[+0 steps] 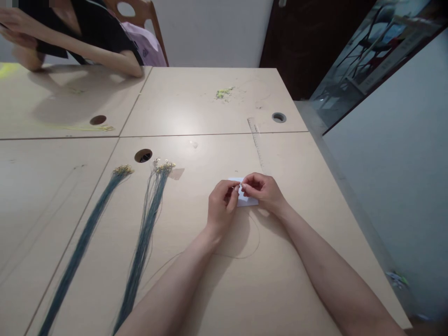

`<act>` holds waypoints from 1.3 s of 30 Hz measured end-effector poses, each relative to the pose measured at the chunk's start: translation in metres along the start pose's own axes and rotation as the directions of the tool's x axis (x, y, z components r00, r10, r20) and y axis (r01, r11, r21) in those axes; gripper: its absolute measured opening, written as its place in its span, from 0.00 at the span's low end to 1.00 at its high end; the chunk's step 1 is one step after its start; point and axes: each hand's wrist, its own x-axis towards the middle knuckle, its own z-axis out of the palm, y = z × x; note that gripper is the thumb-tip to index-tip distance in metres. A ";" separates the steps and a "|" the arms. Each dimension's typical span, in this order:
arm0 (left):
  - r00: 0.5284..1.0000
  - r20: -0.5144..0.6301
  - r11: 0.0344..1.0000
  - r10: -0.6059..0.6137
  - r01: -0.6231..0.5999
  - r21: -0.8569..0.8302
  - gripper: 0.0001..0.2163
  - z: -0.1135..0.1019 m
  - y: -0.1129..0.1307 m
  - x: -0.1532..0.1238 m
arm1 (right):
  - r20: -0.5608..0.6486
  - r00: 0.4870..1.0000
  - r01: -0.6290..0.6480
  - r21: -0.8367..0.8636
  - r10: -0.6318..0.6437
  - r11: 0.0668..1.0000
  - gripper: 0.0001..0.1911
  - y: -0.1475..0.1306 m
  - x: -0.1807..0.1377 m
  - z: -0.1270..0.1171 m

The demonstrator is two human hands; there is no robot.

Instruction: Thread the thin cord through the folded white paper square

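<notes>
Tabletop (210, 107), thin cord (252, 249) pinched between left grip (220, 207), right grip (264, 191)

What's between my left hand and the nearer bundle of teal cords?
In the head view, only bare table lies between the left hand and the nearer cord bundle; a thin thread curves lower, near the forearm.

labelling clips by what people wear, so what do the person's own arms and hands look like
The left forearm and right forearm are bare, with no sleeve in view down to the picture's edge. The left hand and right hand wear no gloves, and no watch, bracelet or ring shows.
</notes>
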 end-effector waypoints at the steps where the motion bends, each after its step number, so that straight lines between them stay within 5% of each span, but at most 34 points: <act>1: 1.000 0.000 1.000 0.013 -0.013 0.009 0.07 0.000 0.000 0.000 | 0.002 1.000 -0.002 0.006 0.002 1.000 0.08 0.000 0.000 0.000; 39: 0.998 0.012 0.987 0.065 -0.066 0.144 0.05 -0.003 -0.001 0.001 | 0.044 0.999 -0.009 -0.026 0.011 1.000 0.07 -0.005 0.000 -0.001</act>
